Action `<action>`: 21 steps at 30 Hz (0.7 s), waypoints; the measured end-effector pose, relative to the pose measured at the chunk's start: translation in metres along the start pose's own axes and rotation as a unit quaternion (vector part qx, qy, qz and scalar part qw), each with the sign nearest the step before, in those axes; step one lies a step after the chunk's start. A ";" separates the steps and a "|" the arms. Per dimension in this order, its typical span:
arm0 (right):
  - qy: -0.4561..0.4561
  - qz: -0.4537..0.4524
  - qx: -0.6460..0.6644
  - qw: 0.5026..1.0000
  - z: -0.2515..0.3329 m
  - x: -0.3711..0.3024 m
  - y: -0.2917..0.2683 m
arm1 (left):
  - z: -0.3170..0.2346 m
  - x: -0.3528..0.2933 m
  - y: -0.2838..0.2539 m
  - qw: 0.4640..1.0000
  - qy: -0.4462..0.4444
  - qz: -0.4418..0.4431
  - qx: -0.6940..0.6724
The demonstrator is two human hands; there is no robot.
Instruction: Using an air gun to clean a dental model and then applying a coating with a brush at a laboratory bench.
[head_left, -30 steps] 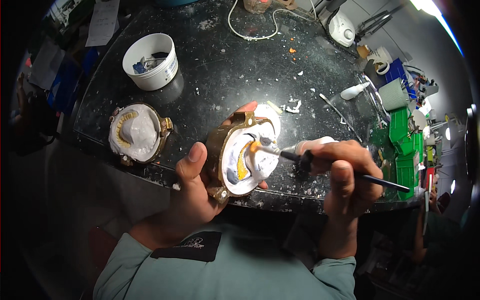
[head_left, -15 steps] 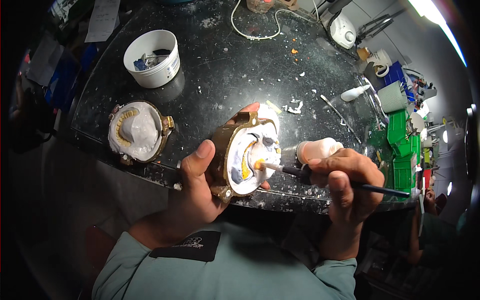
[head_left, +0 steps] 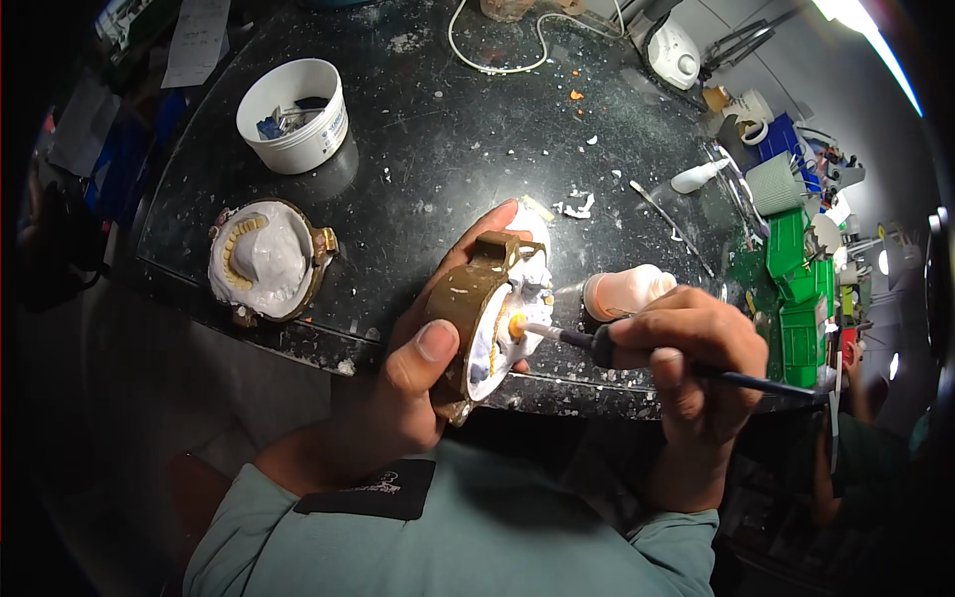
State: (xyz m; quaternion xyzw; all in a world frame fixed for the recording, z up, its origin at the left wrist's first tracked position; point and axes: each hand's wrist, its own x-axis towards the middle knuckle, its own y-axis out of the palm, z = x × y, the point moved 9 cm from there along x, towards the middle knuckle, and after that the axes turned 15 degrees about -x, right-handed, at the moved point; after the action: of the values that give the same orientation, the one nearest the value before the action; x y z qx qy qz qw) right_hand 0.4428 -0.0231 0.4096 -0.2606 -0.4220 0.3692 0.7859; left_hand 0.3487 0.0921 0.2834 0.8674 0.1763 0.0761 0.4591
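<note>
My left hand [head_left: 416, 373] grips a brass-coloured dental flask half [head_left: 466, 303] tilted on its side, thumb on the near wall and fingers behind it. White plaster [head_left: 482, 348] fills the flask, with a yellow-orange patch and grey areas on its face; that face is turned partly away. Pinched in my right hand [head_left: 696, 343] is a dark-handled brush [head_left: 572, 338]; its pale tip meets the orange patch. Just beyond that hand a pinkish bottle [head_left: 619, 294] lies on its side. At the left, another flask half [head_left: 267, 264] rests on the table, its plaster holding a curved row of yellowish teeth.
The black worktop [head_left: 418, 139] is strewn with plaster crumbs. A white tub [head_left: 298, 134] with scraps stands at the back left. Farther right are a thin stick [head_left: 671, 229], a small white bottle [head_left: 698, 177] and green bins [head_left: 799, 338]. Another person's arm shows at the right edge.
My left hand has turned the flask, so its outer wall shows more and the plaster face less. The brush stays at the orange patch. The whole view has shifted slightly.
</note>
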 end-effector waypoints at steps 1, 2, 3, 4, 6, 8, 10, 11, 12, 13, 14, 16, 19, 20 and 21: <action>-0.011 0.025 0.002 1.000 0.002 -0.001 0.005 | 0.001 -0.001 -0.001 1.000 0.000 -0.005 0.000; -0.018 0.011 0.010 1.000 0.003 -0.001 0.002 | 0.001 -0.001 0.001 1.000 0.001 0.000 0.001; -0.016 0.022 0.000 1.000 0.002 -0.001 0.004 | 0.002 -0.002 0.002 1.000 0.001 0.007 0.003; -0.030 0.011 0.004 0.999 0.004 -0.002 0.002 | 0.003 -0.003 0.003 1.000 -0.003 0.010 0.001; -0.032 0.018 -0.004 0.999 0.004 -0.003 0.004 | 0.002 -0.003 0.002 1.000 0.005 0.005 0.009; -0.017 -0.012 -0.037 0.999 0.001 -0.005 -0.001 | 0.001 -0.002 0.003 1.000 0.012 0.008 0.022; -0.033 -0.035 -0.054 0.997 0.003 -0.007 -0.004 | -0.002 0.000 0.002 1.000 0.025 0.001 0.000; -0.033 -0.041 -0.053 0.997 0.002 -0.007 -0.005 | -0.003 0.000 0.002 1.000 0.028 -0.003 -0.006; -0.034 -0.021 -0.027 0.999 0.001 -0.007 -0.001 | -0.004 0.000 0.002 1.000 0.027 -0.005 -0.005; -0.037 -0.012 0.009 0.999 0.000 -0.008 0.000 | -0.005 0.000 0.001 1.000 0.025 -0.008 -0.004; -0.028 -0.036 0.022 0.999 -0.003 -0.008 -0.002 | -0.005 0.000 0.002 0.999 0.032 -0.008 -0.002; -0.025 -0.038 0.001 0.999 -0.005 -0.009 -0.002 | -0.006 0.000 0.000 0.999 0.028 -0.022 0.000; -0.017 -0.012 -0.002 1.000 -0.007 -0.009 0.002 | -0.006 0.001 0.000 0.999 0.031 -0.013 0.000; -0.005 -0.033 0.036 0.999 -0.009 -0.009 -0.004 | -0.006 0.001 0.002 1.000 0.031 0.000 0.006; 0.001 -0.073 0.084 0.994 -0.011 -0.010 -0.011 | -0.005 0.001 0.002 1.000 0.030 -0.004 -0.001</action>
State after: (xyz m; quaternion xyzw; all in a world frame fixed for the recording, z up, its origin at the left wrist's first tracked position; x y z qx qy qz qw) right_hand 0.4524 -0.0385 0.4074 -0.1622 -0.4067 0.3445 0.8304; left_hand 0.3487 0.0956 0.2877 0.8636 0.1934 0.1010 0.4546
